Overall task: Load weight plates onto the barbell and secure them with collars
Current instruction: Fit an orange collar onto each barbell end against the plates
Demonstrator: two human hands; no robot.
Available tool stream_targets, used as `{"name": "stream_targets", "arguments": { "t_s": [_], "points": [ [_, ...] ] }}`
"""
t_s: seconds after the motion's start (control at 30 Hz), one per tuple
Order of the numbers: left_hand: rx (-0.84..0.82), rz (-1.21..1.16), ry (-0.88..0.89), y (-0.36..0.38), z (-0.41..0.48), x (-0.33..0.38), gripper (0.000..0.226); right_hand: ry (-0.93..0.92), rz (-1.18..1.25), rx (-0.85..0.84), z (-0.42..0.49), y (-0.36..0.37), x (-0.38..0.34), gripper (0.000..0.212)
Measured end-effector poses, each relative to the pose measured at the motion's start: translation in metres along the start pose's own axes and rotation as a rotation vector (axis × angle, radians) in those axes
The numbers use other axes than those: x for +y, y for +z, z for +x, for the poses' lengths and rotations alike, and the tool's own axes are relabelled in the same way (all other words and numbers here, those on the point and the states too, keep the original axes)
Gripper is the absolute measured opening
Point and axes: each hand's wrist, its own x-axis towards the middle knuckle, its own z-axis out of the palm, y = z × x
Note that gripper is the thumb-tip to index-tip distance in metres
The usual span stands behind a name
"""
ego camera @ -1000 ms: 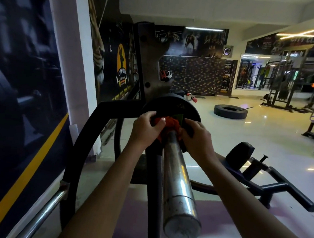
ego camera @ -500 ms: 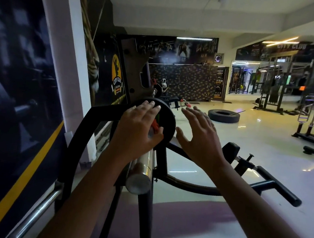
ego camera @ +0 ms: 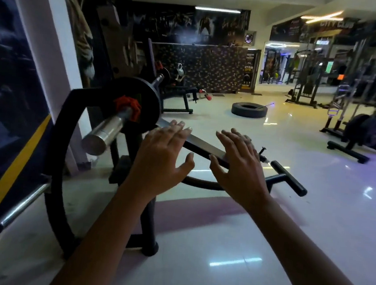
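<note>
The barbell (ego camera: 106, 133) is sitting at the left of the head view, held up on a black frame (ego camera: 50, 187) beside the wall, and its bare steel sleeve is pointing toward the camera and slightly down. One black weight plate (ego camera: 149, 107) is sitting on the sleeve, and a red collar (ego camera: 127, 108) is wrapping the steel right against the plate's near face. The sleeve end is looking polished and is catching the room light. Any lettering on the plate is too dark to read.

Two pieces of writing are showing in the room. "CITY CLUB" is running in pale letters along the overhead sign (ego camera: 337, 24) at the upper right. A narrow banner (ego camera: 248, 70) on the far wall is reading "CITY CLUB GYM"; the smaller print under it is too blurred to make out.

The left hand (ego camera: 162, 160) is hovering just to the right of the plate, palm away, with its fingers (ego camera: 179, 130) straight and spread and holding nothing. The right hand (ego camera: 239, 167) is hovering beside it in the same pose, its fingers (ego camera: 233, 137) spread wide and gripping nothing. Neither hand is touching the barbell.

A tyre (ego camera: 249, 109) is lying flat on the glossy floor (ego camera: 218, 247) further back.
</note>
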Motion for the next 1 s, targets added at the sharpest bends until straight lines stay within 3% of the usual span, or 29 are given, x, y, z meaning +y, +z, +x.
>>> {"name": "stream_targets", "arguments": {
  "t_s": [0.13,0.5,1.0],
  "points": [
    [-0.044,-0.119,0.011,0.043,-0.005,0.046,0.054,0.064,-0.071,-0.002,-0.046,-0.023,0.043,0.048],
    [-0.246,-0.345,0.156,0.211,0.002,0.169,0.053,0.329,-0.259,-0.200,-0.168,-0.049,0.196,0.048],
    [-0.514,-0.499,0.214,0.455,0.114,0.280,0.055,0.633,-0.430,-0.363,-0.209,-0.028,0.436,0.050]
  ]
}}
